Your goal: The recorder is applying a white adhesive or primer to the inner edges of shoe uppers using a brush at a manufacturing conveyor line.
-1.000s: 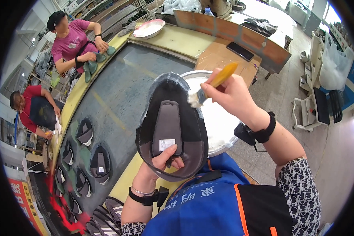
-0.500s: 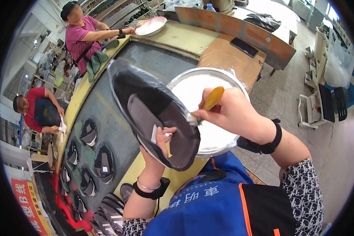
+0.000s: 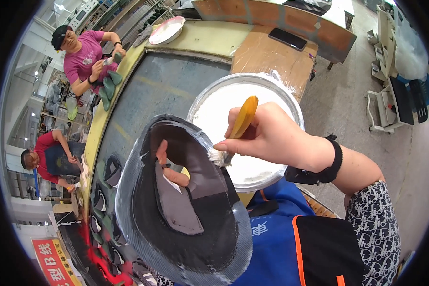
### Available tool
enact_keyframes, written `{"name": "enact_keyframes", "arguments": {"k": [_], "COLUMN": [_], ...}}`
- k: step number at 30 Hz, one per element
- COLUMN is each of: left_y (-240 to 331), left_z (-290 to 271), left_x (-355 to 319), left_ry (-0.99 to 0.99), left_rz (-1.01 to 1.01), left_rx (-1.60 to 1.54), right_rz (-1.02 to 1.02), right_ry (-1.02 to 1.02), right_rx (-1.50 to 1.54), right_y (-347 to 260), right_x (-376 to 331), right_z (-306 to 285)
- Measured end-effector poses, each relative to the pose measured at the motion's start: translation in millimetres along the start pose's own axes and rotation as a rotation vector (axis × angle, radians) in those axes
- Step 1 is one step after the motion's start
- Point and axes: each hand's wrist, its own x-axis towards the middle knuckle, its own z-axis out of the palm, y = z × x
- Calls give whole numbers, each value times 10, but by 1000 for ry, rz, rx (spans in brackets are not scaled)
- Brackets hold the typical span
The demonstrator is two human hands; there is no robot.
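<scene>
My left hand (image 3: pixel 177 178) grips a dark grey and black shoe upper (image 3: pixel 214 219); its thumb and a finger show through the opening, the rest is hidden behind the material. The wide sole edge of the upper faces me, with whitish smears along its left rim. In my right hand (image 3: pixel 279 140) is a brush (image 3: pixel 245 117) with a yellow handle, pinched between thumb and fingers. White paste coats its bristles, which touch the right edge of the upper. Beneath that hand stands a round metal basin (image 3: pixel 245 76) holding white paste (image 3: pixel 224 95).
A dark sunken work surface (image 3: pixel 162 81) with a yellow border (image 3: pixel 209 35) lies beyond; several shoe uppers (image 3: pixel 112 170) rest at its left. A phone (image 3: pixel 288 39) lies on brown board. Two people (image 3: pixel 83 55) work at the left edge. A shallow bowl (image 3: pixel 168 31) sits far off.
The upper has turned and come lower, its sole edge now facing me. The brush has shifted slightly left. The person in pink has let go of the far bowl and holds a small item.
</scene>
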Motion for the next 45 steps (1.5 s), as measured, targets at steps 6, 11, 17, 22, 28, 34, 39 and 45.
{"name": "enact_keyframes", "arguments": {"k": [6, 11, 17, 22, 28, 34, 39, 45], "left_y": [-196, -182, -440, -588, -1001, -1488, -1633, -2462], "left_z": [-164, -448, -415, -518, -836, -924, -649, -676], "left_x": [217, 349, 502, 180, -544, -588, -461, 619], "left_ry": [112, -102, 43, 117, 565, 644, 480, 345], "left_rz": [245, 336, 578, 56, -1096, -1343, -1441, -1166], "left_rx": [156, 136, -1, 64, -996, -833, -814, -1013], "right_rz": [232, 325, 368, 232, 180, 182, 188, 157], "right_ry": [-210, -271, -250, 97, 592, 645, 774, 698], "right_rx": [305, 393, 473, 537, 679, 698, 613, 569], "right_y": [46, 42, 46, 154, 584, 635, 539, 585], "right_x": [85, 131, 22, -82, -248, -276, -256, -142], "right_z": [-50, -63, -77, -245, -570, -638, -605, -637]}}
